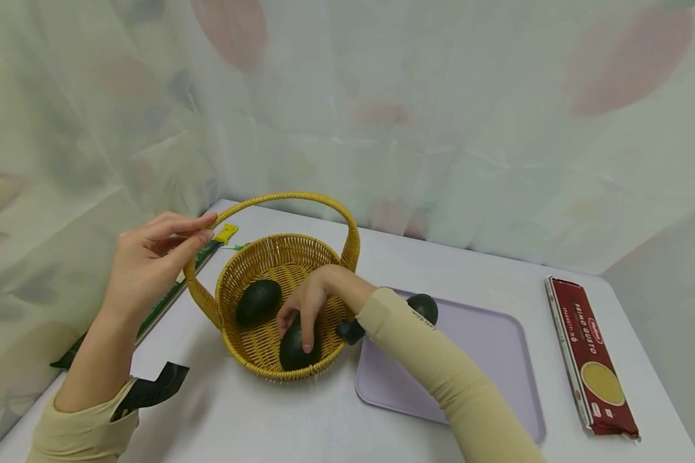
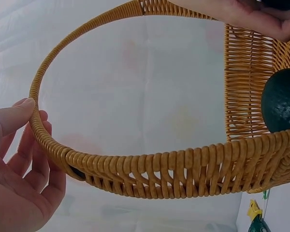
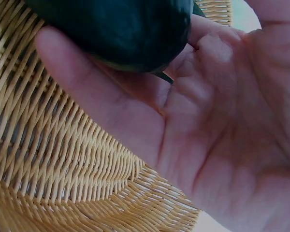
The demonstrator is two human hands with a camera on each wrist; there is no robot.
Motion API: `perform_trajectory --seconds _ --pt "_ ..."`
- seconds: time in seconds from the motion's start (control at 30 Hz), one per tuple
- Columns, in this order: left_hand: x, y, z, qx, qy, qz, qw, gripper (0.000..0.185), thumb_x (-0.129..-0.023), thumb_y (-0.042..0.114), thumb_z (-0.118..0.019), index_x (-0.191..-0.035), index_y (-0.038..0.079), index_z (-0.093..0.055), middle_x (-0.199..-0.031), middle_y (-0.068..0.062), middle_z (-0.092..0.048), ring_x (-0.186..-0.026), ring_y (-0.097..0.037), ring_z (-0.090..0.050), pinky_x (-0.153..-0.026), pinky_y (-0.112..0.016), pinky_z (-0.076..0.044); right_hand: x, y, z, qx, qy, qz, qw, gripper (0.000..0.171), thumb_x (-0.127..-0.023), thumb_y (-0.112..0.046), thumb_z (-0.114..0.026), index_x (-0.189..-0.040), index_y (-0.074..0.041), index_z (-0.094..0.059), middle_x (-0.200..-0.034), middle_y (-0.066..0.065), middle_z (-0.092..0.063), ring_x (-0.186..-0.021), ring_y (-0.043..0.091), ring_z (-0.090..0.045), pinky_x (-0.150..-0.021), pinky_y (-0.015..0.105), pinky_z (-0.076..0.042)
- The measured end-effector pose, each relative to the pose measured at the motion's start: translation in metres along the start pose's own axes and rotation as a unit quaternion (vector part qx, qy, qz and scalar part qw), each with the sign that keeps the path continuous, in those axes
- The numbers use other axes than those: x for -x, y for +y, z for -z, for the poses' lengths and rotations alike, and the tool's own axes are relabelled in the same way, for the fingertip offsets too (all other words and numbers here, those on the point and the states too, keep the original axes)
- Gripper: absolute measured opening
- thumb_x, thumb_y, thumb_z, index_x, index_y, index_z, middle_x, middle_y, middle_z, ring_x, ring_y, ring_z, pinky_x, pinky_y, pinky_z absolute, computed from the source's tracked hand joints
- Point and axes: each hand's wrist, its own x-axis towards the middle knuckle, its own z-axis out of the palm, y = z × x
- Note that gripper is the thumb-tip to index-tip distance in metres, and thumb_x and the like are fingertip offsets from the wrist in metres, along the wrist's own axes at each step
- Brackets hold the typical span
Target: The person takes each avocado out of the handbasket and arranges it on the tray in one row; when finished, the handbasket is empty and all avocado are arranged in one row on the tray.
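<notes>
Steadying the basket [image 1: 278,302] near the table's left edge, the left hand [image 1: 150,263] pinches its handle [image 1: 301,199]; the right hand [image 1: 309,302] has fingers curled round an avocado [image 1: 294,350] inside.

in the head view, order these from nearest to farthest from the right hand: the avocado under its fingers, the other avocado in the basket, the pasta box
1. The avocado under the fingers of the right hand, at the basket's near side.
2. The other avocado, just to its left in the basket.
3. The pasta box, far right on the table.
</notes>
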Motion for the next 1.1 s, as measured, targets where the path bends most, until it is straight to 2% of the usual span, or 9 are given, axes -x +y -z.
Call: perform_trajectory --seconds 0.07,0.2,0.4,0.6,0.8,0.9,1.1 --pt "0.0 0.0 -0.001 0.003 -0.001 -0.001 1.0 0.024 -0.084 -0.013 -0.067 -0.106 -0.004 -0.074 -0.103 -0.006 -0.07 -0.087 -0.015 -0.061 -0.065 -0.012 -0.051 0.0 0.001 -0.001 -0.018 -0.001 -0.013 1.0 0.049 -0.077 -0.01 -0.082 -0.12 -0.017 -0.058 -0.12 -0.004 -0.056 -0.104 0.011 -0.06 -0.085 0.033 -0.056" --pt "-0.001 0.0 -0.002 0.01 -0.003 -0.002 0.9999 0.023 -0.085 -0.013 -0.067 -0.106 -0.006 -0.073 -0.102 -0.005 -0.07 -0.086 -0.014 -0.061 -0.064 -0.012 -0.05 0.002 0.001 -0.003 0.001 0.004 -0.018 1.0 0.051 -0.076 -0.013 -0.083 -0.12 -0.02 -0.059 -0.119 -0.003 -0.056 -0.103 0.011 -0.06 -0.083 0.033 -0.056" --pt "-0.001 0.002 -0.003 0.011 -0.002 0.002 0.9999 0.022 -0.085 -0.012 -0.067 -0.106 -0.007 -0.072 -0.102 -0.004 -0.07 -0.088 -0.015 -0.06 -0.069 -0.012 -0.051 0.007 0.0 -0.003 0.081 0.02 -0.004 0.996 0.053 -0.076 -0.029 -0.083 -0.122 -0.024 -0.057 -0.121 -0.006 -0.052 -0.107 0.007 -0.054 -0.084 0.025 -0.053" --pt "0.0 0.002 -0.003 0.021 0.0 0.005 0.9998 0.022 -0.085 -0.012 -0.066 -0.107 -0.009 -0.071 -0.102 -0.004 -0.07 -0.089 -0.014 -0.06 -0.071 -0.012 -0.051 0.022 -0.001 -0.002 0.133 0.042 0.036 0.99 0.059 -0.077 -0.035 -0.081 -0.127 -0.02 -0.054 -0.123 -0.008 -0.053 -0.112 0.006 -0.05 -0.092 0.021 -0.044" --pt "0.0 0.001 -0.003 0.037 0.002 0.008 0.9993 0.023 -0.085 -0.013 -0.066 -0.107 -0.01 -0.07 -0.103 -0.005 -0.07 -0.089 -0.015 -0.061 -0.071 -0.012 -0.052 0.042 0.003 -0.006 0.135 0.068 0.054 0.987 0.059 -0.077 -0.036 -0.081 -0.127 -0.02 -0.054 -0.124 -0.008 -0.053 -0.115 0.004 -0.049 -0.095 0.021 -0.042" --pt "0.0 0.002 -0.003 0.029 0.003 0.01 0.9995 0.023 -0.085 -0.012 -0.066 -0.107 -0.009 -0.07 -0.103 -0.004 -0.07 -0.09 -0.014 -0.061 -0.072 -0.012 -0.052 0.052 0.007 -0.008 0.139 0.081 0.063 0.985 0.059 -0.079 -0.037 -0.08 -0.128 -0.02 -0.054 -0.125 -0.009 -0.052 -0.116 0.005 -0.048 -0.096 0.022 -0.042" --pt "0.001 0.003 -0.002 0.058 0.002 0.02 0.9981 0.023 -0.086 -0.013 -0.065 -0.109 -0.013 -0.068 -0.102 -0.005 -0.068 -0.09 -0.015 -0.06 -0.071 -0.012 -0.052 0.074 0.013 -0.012 0.133 0.104 0.085 0.982 0.054 -0.08 -0.038 -0.079 -0.125 -0.021 -0.055 -0.12 -0.007 -0.056 -0.108 0.008 -0.052 -0.091 0.024 -0.046"
